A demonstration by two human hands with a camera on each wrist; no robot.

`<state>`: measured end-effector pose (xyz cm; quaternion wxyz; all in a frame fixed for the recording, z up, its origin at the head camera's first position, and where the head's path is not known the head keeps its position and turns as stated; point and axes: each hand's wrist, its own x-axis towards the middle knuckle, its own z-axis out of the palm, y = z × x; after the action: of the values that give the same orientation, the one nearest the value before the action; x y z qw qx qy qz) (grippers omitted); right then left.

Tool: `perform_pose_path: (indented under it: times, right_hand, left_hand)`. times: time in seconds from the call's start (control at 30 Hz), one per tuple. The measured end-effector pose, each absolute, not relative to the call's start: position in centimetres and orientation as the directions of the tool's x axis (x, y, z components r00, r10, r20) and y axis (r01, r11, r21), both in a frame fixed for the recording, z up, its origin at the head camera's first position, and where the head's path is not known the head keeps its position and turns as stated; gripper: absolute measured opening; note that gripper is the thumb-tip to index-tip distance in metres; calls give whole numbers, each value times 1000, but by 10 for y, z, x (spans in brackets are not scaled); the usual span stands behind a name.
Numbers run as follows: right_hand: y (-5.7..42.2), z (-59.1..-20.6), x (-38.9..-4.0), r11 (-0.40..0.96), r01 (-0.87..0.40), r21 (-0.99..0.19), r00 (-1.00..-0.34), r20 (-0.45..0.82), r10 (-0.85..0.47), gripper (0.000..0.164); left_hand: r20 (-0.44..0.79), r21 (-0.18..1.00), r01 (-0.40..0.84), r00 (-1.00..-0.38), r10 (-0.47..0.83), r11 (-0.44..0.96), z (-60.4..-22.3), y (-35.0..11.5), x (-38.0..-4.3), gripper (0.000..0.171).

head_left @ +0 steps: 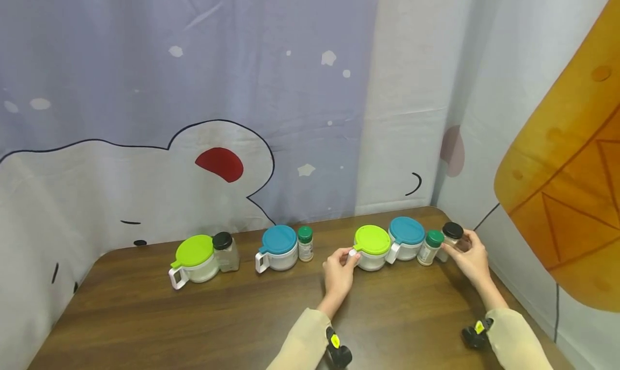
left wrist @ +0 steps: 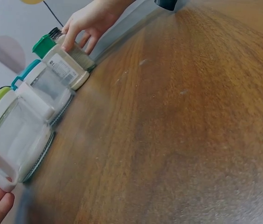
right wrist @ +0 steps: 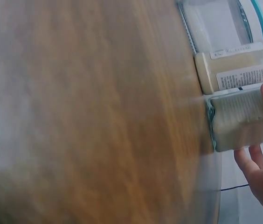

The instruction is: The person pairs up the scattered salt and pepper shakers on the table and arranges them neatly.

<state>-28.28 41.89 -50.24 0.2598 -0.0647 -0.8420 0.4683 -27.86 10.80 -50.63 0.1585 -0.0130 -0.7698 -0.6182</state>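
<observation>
My left hand [head_left: 338, 273] pinches the white handle of a seasoning jar with a lime-green lid [head_left: 372, 241]. Beside that jar stands a second seasoning jar with a blue lid [head_left: 406, 232], its white handle turned toward the green one. A green-capped shaker bottle [head_left: 429, 248] comes after it, label showing in both wrist views. At the right end of this row, my right hand [head_left: 470, 258] grips a black-capped spice bottle [right wrist: 243, 119], thumb on one side and fingers on the other. The bottle stands upright, close against the green-capped one.
Further left stand another lime-lidded jar [head_left: 195, 258], a black-capped bottle [head_left: 226, 254], a blue-lidded jar [head_left: 279, 247] and a green-capped shaker [head_left: 305, 244]. They line the back of the wooden table [head_left: 218, 321]. A printed curtain [head_left: 310, 106] hangs behind and at the right.
</observation>
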Motion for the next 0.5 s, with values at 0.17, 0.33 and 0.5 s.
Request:
perform_pose_path:
  times: [0.17,0.33,0.5]
  right_hand:
    - [413,-499,-282,561,-58,-826,-843,342,415,52]
    - [409,-495,-279,563,14,-826,-822,312,477,53]
    - [407,-494,-278,565,41,-824,-801,311,511,52]
  left_hand:
    - [257,943,201,-946,-196,265,-506,108,-278,19]
    - [271,935,208,-942,-200,288,-506,109,-277,17]
    - [260,935,193,-943,-207,297,-505,109,-275,16]
